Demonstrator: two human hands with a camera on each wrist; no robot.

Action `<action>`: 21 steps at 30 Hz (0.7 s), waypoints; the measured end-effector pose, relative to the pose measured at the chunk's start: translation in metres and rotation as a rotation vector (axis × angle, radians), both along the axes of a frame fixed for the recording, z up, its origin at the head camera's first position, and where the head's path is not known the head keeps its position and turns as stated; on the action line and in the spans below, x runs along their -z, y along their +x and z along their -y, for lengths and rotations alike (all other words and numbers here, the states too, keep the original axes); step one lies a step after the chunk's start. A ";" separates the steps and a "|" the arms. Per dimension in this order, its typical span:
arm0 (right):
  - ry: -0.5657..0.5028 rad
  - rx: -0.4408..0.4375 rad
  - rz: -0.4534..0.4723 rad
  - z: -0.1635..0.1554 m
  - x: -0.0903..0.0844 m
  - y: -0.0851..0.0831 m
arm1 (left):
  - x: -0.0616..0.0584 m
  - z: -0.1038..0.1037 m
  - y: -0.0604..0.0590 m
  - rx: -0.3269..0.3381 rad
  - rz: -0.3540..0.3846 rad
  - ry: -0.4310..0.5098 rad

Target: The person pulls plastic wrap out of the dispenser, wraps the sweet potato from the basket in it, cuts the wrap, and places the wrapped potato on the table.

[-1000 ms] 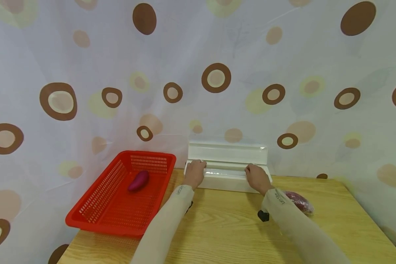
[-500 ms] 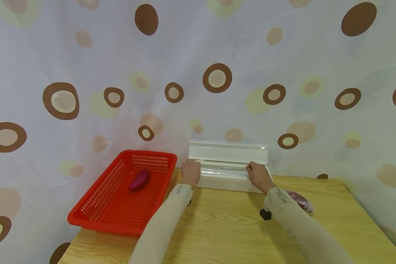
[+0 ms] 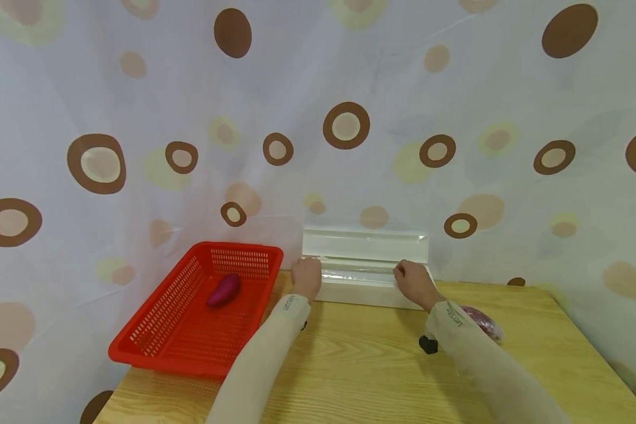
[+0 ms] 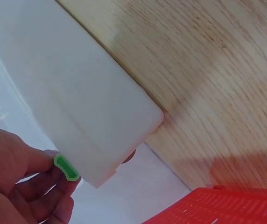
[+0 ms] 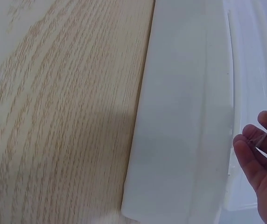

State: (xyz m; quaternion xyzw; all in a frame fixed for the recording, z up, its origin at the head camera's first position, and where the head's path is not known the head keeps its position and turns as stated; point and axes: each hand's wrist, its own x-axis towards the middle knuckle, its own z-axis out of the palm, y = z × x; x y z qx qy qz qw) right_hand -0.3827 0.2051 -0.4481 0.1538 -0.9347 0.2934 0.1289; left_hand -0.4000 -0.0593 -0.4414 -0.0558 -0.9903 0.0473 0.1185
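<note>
Fingers of the right hand [image 3: 410,282] pinch a thin edge of clear film [image 5: 264,135] at the right end of the white cling-film dispenser [image 3: 365,268]; the right wrist view shows the fingertips [image 5: 248,144] closed on that transparent strip above the box's open trough. The left hand [image 3: 306,277] sits at the dispenser's left end, its fingers curled at the corner of the box, and the left wrist view shows a small green tab [image 4: 66,168] pressed between fingertip and the white casing. The pictures do not show whether the left hand also pinches film.

The dispenser stands at the far edge of the wooden table [image 3: 360,365], against the spotted curtain [image 3: 318,118], its lid raised upright behind the trough. A strip of film glints across the trough between the two hands.

Left of the dispenser, a red plastic basket [image 3: 153,347] rests on the table with a purple sweet potato [image 3: 223,290] inside it. Beside the right forearm lies a dark red wrapped item [image 3: 484,323], partly hidden by the sleeve [image 3: 482,365].
</note>
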 end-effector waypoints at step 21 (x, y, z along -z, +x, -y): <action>0.094 0.148 -0.056 -0.010 0.006 -0.004 | -0.010 0.011 0.007 0.054 -0.034 0.234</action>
